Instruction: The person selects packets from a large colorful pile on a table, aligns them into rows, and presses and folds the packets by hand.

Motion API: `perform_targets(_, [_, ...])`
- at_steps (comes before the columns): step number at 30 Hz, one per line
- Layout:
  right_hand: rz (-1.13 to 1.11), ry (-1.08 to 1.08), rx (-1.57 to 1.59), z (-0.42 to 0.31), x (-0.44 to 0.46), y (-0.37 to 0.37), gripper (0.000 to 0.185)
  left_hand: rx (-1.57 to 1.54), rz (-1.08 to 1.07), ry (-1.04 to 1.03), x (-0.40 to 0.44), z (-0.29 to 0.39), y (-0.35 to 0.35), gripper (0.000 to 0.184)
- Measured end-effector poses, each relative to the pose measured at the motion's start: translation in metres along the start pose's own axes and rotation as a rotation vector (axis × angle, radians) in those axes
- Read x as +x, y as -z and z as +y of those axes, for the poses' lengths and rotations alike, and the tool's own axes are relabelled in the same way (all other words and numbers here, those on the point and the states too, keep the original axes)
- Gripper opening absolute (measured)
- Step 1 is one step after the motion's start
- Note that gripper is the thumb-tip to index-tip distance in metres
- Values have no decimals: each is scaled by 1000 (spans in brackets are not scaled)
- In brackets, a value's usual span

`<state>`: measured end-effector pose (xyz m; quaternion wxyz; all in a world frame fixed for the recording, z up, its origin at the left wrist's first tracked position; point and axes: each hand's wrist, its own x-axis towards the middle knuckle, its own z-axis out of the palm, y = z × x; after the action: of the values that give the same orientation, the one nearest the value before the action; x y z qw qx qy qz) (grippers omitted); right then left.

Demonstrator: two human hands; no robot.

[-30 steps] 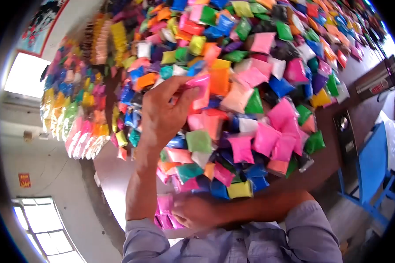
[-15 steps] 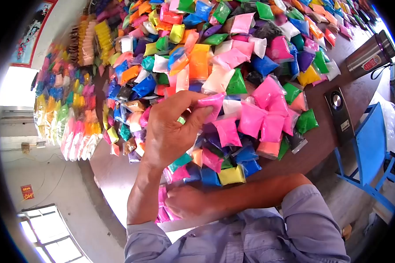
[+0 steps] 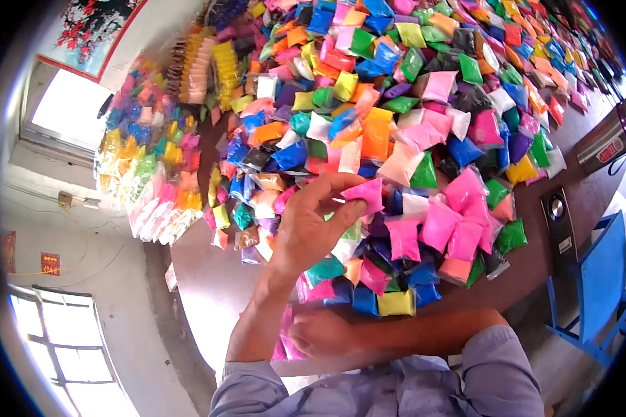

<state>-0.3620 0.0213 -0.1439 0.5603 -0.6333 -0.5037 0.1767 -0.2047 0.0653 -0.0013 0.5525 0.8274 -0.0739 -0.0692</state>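
My left hand [image 3: 311,226] pinches a small pink packet [image 3: 364,195] between thumb and fingers, raised above the heap. Low at the table's near edge, my right hand [image 3: 321,332] is closed, its forearm lying across in front of my body. Right beside its knuckles are pink packets [image 3: 283,342]; whether the curled fingers grip one is hidden. A cluster of brighter pink packets [image 3: 439,224] lies to the right of my left hand. Below it are a yellow packet [image 3: 396,303] and a teal packet [image 3: 325,270].
Many coloured packets [image 3: 375,135] cover the table [image 3: 515,278]. Bundled packet strips [image 3: 163,208] hang at the left. On the right stand a steel thermos [image 3: 608,135], a dark flat device with a silver knob [image 3: 558,226] and a blue chair [image 3: 598,267].
The view has shifted, so the scene sits farther right and slightly lower. My left hand still pinches the pink packet, now tilted flatter. My right hand stays by the near edge.
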Motion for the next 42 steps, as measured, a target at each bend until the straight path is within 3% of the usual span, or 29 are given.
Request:
perform_targets(3, [-26, -76, 25, -3, 0, 2, 15, -41, -5, -28, 0, -2, -3, 36])
perform_targets(5, [108, -50, -16, -2, 0, -3, 10, -22, 3, -48, -1, -4, -4, 34])
perform_targets(7, [105, -51, -21, -3, -1, -2, 9, -4, 12, -69, 0, -4, -5, 32])
perform_targets(12, [128, -59, 0, 2, -1, -14, 10, 192, 207, -207, 9, 0, 7, 25])
perform_targets(15, [239, -7, 331, 18, 0, -33, 12, 366, 352, -272, 24, -10, 20, 22])
perform_targets(17, [123, -40, -25, -4, 0, -1, 12, 461, 486, -307, 35, -11, 26, 23])
perform_targets(20, [127, 53, -28, 4, -1, -1, 11, 735, 531, -509, 64, -37, 42, 27])
perform_targets(22, [36, 52, -14, 0, -2, 9, 11, 748, 469, -445, 71, -38, 48, 30])
perform_targets(24, [-55, 22, -11, -7, -1, 20, 14, 571, 146, -437, 75, -33, 51, 32])
perform_targets(25, [-61, 1, -7, -11, -1, 21, 15, 526, 120, -426, 75, -26, 54, 32])
perform_targets(27, [-73, -18, -7, -9, 0, 15, 16, 419, 184, -318, 87, -22, 62, 30])
perform_targets(28, [73, 37, 14, -6, 1, 8, 12, 313, 238, -205, 96, -21, 67, 29])
perform_targets(30, [211, 94, 33, 5, 1, -1, 8, 414, 318, -226, 126, -33, 84, 28])
perform_targets(31, [194, 230, -76, 15, 3, -3, 8, 543, 357, -274, 143, -42, 92, 26])
perform_targets(34, [225, 44, -62, 18, -6, -24, 7, 832, 455, -402, 197, -64, 117, 24])
perform_targets(35, [201, 118, -121, 24, -6, -27, 7, 989, 507, -480, 215, -71, 124, 23])
perform_targets(38, [101, 217, -189, 34, -3, -24, 9, 1098, 559, -441, 262, -81, 139, 23])
perform_targets(39, [98, 164, -86, 27, -4, -20, 9, 1130, 491, -325, 271, -80, 143, 35])
perform_targets(42, [-114, 117, 108, 32, 1, 5, 8, 1060, 534, -221, 304, -107, 148, 37])
